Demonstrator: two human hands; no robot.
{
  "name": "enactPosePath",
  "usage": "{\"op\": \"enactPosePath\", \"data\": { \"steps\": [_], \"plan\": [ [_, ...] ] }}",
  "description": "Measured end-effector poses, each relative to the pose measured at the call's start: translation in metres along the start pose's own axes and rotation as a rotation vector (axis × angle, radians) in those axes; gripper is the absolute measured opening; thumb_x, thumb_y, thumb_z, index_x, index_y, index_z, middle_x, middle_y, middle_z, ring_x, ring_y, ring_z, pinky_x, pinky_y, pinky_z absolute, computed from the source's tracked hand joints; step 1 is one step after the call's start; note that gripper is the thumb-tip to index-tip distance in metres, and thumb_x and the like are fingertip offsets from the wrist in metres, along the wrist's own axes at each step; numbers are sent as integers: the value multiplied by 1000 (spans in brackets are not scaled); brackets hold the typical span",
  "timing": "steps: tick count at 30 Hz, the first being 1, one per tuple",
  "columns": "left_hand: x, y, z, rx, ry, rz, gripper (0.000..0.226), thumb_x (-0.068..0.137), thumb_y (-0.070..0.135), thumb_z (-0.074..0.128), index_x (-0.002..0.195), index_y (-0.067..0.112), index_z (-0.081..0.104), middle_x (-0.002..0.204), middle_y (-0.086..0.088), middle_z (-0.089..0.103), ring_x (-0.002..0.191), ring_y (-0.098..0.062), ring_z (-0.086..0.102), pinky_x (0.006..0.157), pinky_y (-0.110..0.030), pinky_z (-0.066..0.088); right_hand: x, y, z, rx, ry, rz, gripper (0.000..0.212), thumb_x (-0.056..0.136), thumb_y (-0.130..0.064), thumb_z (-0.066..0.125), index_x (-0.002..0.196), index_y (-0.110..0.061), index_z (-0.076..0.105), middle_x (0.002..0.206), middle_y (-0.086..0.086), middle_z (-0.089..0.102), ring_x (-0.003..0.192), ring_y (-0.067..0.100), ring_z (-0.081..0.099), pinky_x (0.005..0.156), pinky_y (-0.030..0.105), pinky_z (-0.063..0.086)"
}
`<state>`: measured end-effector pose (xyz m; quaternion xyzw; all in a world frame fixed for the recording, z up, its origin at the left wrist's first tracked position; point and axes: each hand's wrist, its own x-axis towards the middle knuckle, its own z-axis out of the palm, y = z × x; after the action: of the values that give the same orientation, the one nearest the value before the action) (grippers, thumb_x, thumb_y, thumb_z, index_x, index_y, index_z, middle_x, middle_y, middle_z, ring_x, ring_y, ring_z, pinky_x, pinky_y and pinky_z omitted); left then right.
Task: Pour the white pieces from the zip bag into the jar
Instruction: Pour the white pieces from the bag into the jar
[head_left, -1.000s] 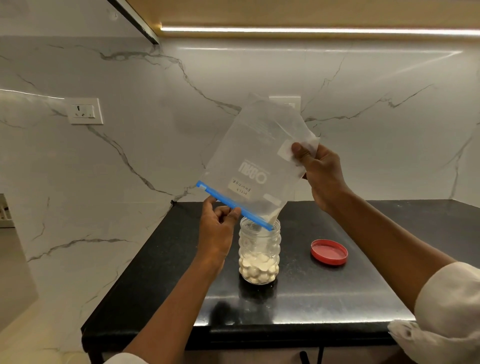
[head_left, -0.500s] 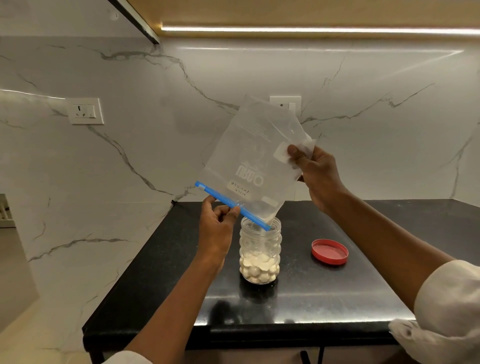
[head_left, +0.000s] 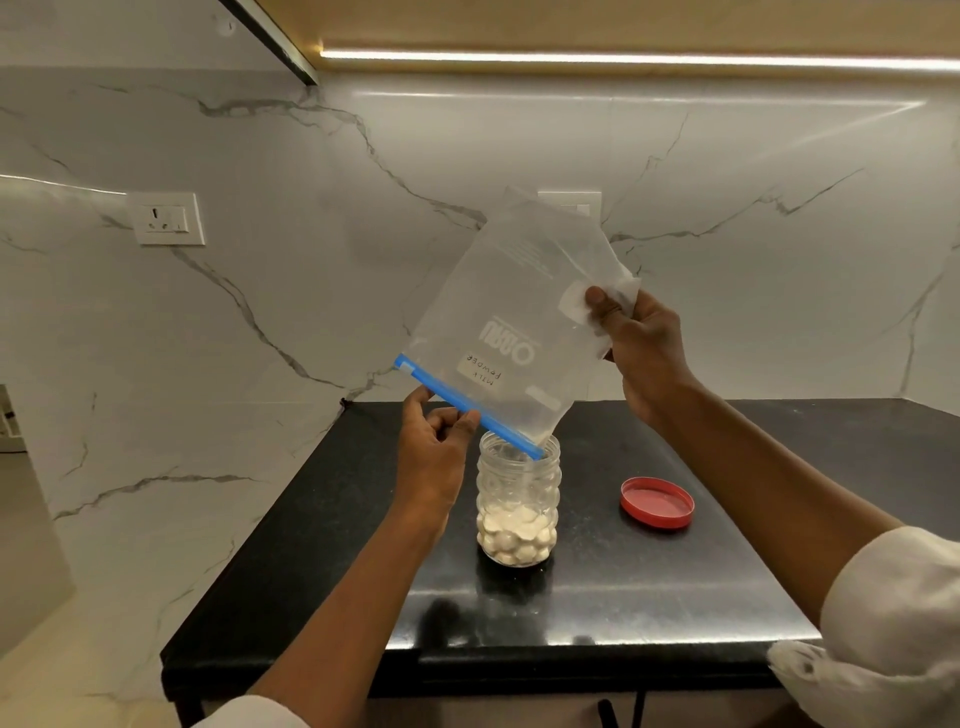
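A clear zip bag (head_left: 511, 322) with a blue zip strip hangs upside down and tilted above a clear ribbed jar (head_left: 518, 501). The strip's lower corner dips into the jar's mouth. My left hand (head_left: 436, 447) pinches the blue strip just left of the jar. My right hand (head_left: 636, 348) grips the bag's raised bottom corner, up and to the right. White round pieces (head_left: 517, 538) fill the jar's lower third. The bag looks empty.
The jar stands on a black stone counter (head_left: 597, 597) set in a corner of white marble walls. A red lid (head_left: 657, 502) lies upturned to the right of the jar. A wall socket (head_left: 166, 218) sits at the left.
The bag and both hands have barely moved; the bag stays tipped over the jar with its corner in the mouth. The level of pieces in the jar looks the same.
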<state>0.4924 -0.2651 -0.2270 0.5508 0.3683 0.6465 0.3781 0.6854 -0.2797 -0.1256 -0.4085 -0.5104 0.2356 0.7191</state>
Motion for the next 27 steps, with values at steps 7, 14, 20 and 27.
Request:
{"op": "enactPosePath", "data": {
  "steps": [7,14,20,27],
  "plan": [
    [1,1,-1,-2,-5,4,56,90,20,69,137,24,39,87,11,68,79,9,64,75,-18,49,0,5,0,7,26,-19,15,92,-26,65,105,-17,66,80,-6,67,77,16,59,78,41,52],
    [3,4,2,-9,-7,10,56,90,20,69,137,24,39,86,9,69,79,7,65,76,-17,48,3,2,3,9,14,-58,11,92,-25,65,101,-19,66,77,-11,67,69,3,61,62,22,50],
    [2,7,3,-14,-10,10,60,90,20,69,141,22,36,95,0,69,82,-2,66,77,-19,50,3,-4,3,-6,43,-88,14,92,-26,65,104,-17,66,78,-9,64,70,4,58,61,21,48],
    [2,6,2,-17,-21,13,60,90,20,69,140,22,36,95,6,69,83,8,65,67,-10,48,1,-4,0,27,54,-67,19,93,-26,65,108,-15,66,75,-12,63,61,-4,58,56,16,47]
  ]
}}
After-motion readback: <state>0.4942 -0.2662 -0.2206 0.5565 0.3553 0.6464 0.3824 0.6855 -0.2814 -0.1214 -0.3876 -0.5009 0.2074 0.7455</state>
